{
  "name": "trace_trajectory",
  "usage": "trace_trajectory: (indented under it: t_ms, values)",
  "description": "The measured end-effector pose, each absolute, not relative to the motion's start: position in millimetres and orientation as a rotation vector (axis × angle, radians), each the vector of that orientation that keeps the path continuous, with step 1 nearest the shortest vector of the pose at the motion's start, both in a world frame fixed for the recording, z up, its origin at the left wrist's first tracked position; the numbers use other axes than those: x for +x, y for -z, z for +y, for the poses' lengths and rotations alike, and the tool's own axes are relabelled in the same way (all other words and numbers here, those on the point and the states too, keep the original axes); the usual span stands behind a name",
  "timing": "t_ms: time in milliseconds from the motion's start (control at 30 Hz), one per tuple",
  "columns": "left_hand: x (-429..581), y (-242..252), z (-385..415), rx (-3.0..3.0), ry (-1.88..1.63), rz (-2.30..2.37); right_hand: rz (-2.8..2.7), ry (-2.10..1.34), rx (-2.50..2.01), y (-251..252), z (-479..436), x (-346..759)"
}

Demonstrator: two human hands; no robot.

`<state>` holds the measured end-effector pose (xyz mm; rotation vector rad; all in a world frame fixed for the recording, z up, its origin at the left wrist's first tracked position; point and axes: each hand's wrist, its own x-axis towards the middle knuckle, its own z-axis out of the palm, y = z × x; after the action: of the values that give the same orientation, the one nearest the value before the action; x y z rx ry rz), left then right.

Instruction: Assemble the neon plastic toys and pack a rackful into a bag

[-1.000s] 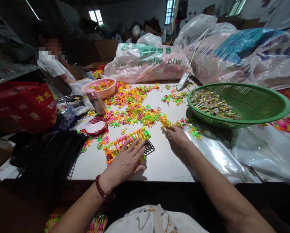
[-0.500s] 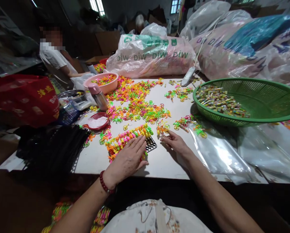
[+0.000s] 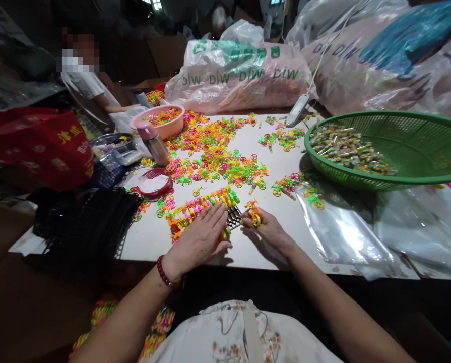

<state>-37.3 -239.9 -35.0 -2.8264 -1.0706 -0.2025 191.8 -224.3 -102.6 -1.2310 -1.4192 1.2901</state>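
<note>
My left hand (image 3: 202, 234) lies flat, fingers stretched out, over rows of small bright plastic toys (image 3: 183, 214) set on a black grid rack (image 3: 234, 217). The rack's right end shows bare slots. At that end, my right hand (image 3: 269, 230) is closed in a pinch on an orange and yellow toy bicycle (image 3: 254, 216), its wheel showing above the fingers. Behind both hands spreads a loose heap of similar toys (image 3: 210, 146) in pink, orange, yellow and green. A few toys mixed with small wrapped tubes (image 3: 288, 192) lie right of my right hand.
At right stands a green basket (image 3: 417, 174) with wrapped tubes, beside clear plastic bags (image 3: 346, 232). At left are black racks (image 3: 89, 222), a red basket (image 3: 155, 194), a flask (image 3: 157, 146) and a pink basin (image 3: 178, 126). Another person (image 3: 85, 83) is at far left.
My right hand has drawn slightly left and toward me with the toy bicycle, closer to the rack's bare end. My left hand stays on the rows. The view has tilted slightly down.
</note>
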Motion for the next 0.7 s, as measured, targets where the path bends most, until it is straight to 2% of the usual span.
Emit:
trace_trajectory:
  t_ms: [167,400,700]
  values:
    - [-38.3,32.8,-239.8,-2.855,0.183,-1.086,-1.755,-1.046,-1.181,104.1,-226.4,169.6]
    - [-41.1,34.5,-240.9,-2.884,0.3,-1.095,-1.946,-0.996,-1.103,113.8,-217.2,156.2]
    - [-34.3,31.3,-239.2,-2.849,0.172,-1.135,-2.242,-0.862,-1.128,111.2,-200.1,159.0]
